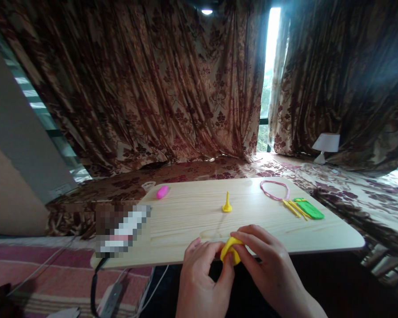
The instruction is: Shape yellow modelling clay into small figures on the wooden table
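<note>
Between my fingertips, at the table's near edge, is a yellow lump of what looks like modelling clay (231,252), bent into a curved, cupped shape. My left hand (204,274) pinches it from the left, with the thumb pressed against its front. From the right, my right hand (268,260) grips its top and side; part of the clay is hidden by the fingers. Beyond my hands a small yellow clay piece (227,204) stands upright on the table, a thin stem rising from a wider round base.
On the light wooden table (185,221) lie a pink clay piece (162,192), a pink twisted loop (274,197), thin yellow sticks (296,208) and a green slab (310,209). A blurred-out object (126,229) covers the left end. A white lamp (325,145) stands behind right.
</note>
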The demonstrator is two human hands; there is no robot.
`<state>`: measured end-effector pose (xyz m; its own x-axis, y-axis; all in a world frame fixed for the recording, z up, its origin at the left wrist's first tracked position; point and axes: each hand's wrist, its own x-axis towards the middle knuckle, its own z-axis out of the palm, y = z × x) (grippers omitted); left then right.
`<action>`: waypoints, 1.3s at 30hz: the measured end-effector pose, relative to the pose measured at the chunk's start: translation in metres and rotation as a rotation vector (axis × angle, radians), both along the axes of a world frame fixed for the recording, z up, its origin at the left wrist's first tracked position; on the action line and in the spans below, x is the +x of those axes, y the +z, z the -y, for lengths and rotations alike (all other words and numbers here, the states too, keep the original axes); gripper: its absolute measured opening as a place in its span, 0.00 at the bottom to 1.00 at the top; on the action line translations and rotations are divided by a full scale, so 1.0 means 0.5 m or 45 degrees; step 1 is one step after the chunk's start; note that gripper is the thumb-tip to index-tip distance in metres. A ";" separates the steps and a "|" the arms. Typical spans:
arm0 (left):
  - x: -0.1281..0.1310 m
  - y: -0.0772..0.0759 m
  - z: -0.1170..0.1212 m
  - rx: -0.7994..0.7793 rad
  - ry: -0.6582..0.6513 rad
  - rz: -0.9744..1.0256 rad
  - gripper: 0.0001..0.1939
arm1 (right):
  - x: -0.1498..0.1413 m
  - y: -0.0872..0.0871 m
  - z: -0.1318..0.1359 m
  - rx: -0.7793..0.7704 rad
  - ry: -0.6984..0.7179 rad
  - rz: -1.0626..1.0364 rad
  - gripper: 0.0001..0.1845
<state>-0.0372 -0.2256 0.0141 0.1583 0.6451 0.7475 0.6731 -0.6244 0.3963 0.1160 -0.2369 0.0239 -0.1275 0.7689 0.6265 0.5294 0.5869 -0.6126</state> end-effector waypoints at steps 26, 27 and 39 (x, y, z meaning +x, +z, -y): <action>0.001 -0.016 0.005 -0.508 -0.093 0.214 0.09 | 0.011 -0.007 0.007 -0.174 0.082 -0.023 0.11; 0.002 -0.017 0.005 -0.496 -0.096 0.214 0.09 | 0.011 -0.007 0.007 -0.175 0.077 -0.015 0.10; 0.004 -0.004 0.017 -0.416 -0.075 0.118 0.04 | -0.002 -0.017 0.003 -0.012 -0.040 -0.004 0.10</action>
